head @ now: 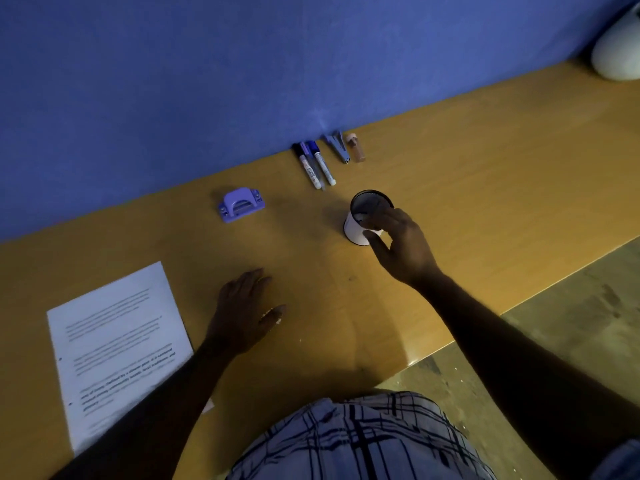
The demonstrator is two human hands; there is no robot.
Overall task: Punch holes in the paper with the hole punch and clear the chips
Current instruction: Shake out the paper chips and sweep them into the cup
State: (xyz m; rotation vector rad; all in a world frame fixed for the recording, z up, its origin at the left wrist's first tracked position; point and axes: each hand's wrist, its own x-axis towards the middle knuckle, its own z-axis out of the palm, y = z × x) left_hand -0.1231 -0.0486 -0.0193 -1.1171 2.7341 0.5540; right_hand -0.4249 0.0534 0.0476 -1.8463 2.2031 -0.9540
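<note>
Two grips: right grip (403, 245) clasps cup (358, 232), left grip (242, 313) lies flat, hole punch (240, 204) beyond.

On my screen I see two bare forearms, the left forearm (166, 393) and the right forearm (502, 341). Each one ends in a bare hand, the left hand (242, 315) and the right hand (405, 247). At the bottom the person wears a checked shirt (363, 441). It has a pale ground and dark crossing lines, some thin and some thick, and the cloth lies in soft folds. In the bottom right corner I see a bit of grey-blue cloth (623, 460).
</note>
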